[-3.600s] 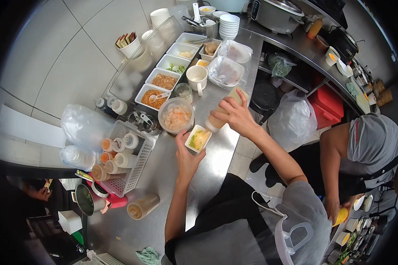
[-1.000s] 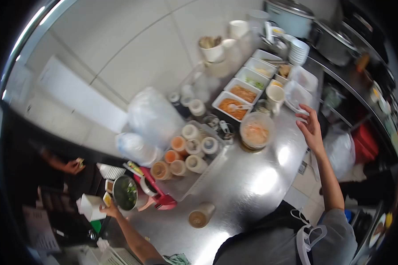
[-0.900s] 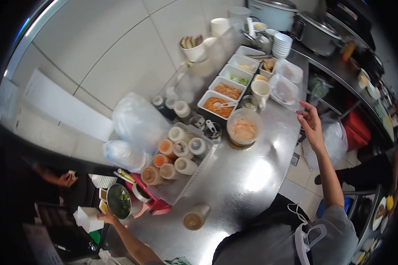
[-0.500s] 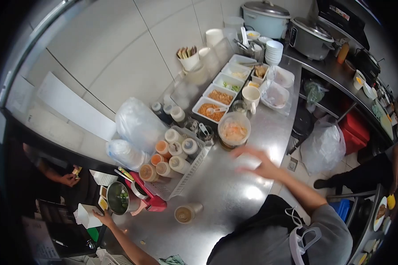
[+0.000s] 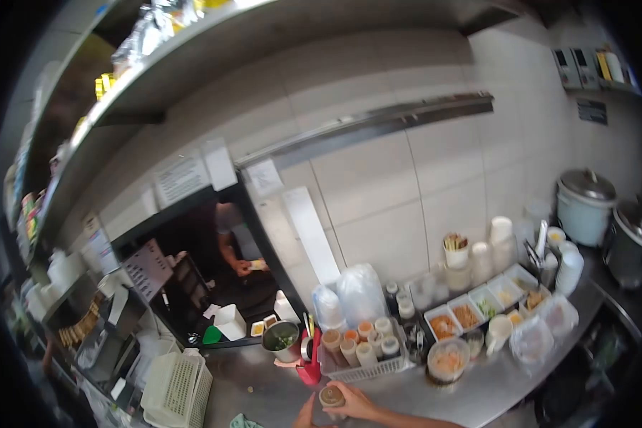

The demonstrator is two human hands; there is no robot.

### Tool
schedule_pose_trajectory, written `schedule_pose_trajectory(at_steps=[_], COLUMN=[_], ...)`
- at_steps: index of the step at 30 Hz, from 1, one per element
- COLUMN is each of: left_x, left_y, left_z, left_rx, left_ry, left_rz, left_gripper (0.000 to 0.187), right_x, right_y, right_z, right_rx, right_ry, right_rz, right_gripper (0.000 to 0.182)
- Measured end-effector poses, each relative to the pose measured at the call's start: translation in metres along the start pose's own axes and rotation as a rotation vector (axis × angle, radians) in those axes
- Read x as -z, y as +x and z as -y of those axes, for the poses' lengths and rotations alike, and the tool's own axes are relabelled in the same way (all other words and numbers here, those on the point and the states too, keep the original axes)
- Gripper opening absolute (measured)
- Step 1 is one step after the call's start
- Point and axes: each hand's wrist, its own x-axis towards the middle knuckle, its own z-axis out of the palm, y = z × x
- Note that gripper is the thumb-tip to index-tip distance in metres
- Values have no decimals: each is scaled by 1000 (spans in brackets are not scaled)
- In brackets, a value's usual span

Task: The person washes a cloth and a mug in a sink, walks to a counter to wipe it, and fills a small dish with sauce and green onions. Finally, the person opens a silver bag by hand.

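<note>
At the bottom of the head view, my right hand [image 5: 355,401] is closed around a squeeze bottle [image 5: 331,396] with a brown top, on the steel counter. My left hand [image 5: 305,415] is just left of the bottle, fingers stretched out toward it and partly cut off by the lower edge. Behind the hands stands a white basket [image 5: 367,370] of sauce bottles, with a red holder [image 5: 309,367] at its left end. A round tub of pale orange shreds [image 5: 448,359] lies farther right.
White topping trays [image 5: 466,317] line the wall at right, beside a white mug [image 5: 498,332]. A metal pot of greens [image 5: 281,339] and a white box [image 5: 230,322] stand by the pass window, where another person's hand [image 5: 242,267] shows. A white slotted basket [image 5: 177,389] is at left.
The view has swung up and left. My left hand has let go of the white box at the window and come to the bottle. My right hand, empty before, has taken hold of the bottle.
</note>
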Motion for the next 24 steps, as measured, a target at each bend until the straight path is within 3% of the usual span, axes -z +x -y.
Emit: schedule_pose_trajectory(at_steps=[2,4,5,8,10,13,16,19,20,22,24], left_x=[-38,-64,-76,-106,-112,-115,-114,-118,-119,-125,-127], left_y=[6,16,18,24,27,35,38,32,31,31,31], left_z=[-58,-79,-88,-106,-102,-97,-107,-117,-119,-141,-153], left_rx=[-82,106,204,284,352,348,258,230,241,271,275], left_ry=[52,-37,-86,0,-241,-409,-379,-240,-165,64,157], left_rz=[-264,-389,-443,-318,-34,397,728,771,737,541,394], left_gripper=[64,70,73,74,76,77,78,79,79,80,80], right_x=[19,38,49,85,109,145,181,225,241,238,223], right_y=[-5,-13,-15,-25,-34,-42,-41,-28,-28,-28,-28], right_z=[29,53,52,49,66,79,105,110,112,137,120], right_rx=[79,209,178,136,184,221,314,434,89,-453,-182], right_ry=[104,130,105,46,23,240,510,73,17,-175,-425], right_rz=[-73,-186,-146,-79,-92,301,1003,1206,1252,1174,1143], right_gripper=[76,72,69,60,52,48,61,72,81,81,75])
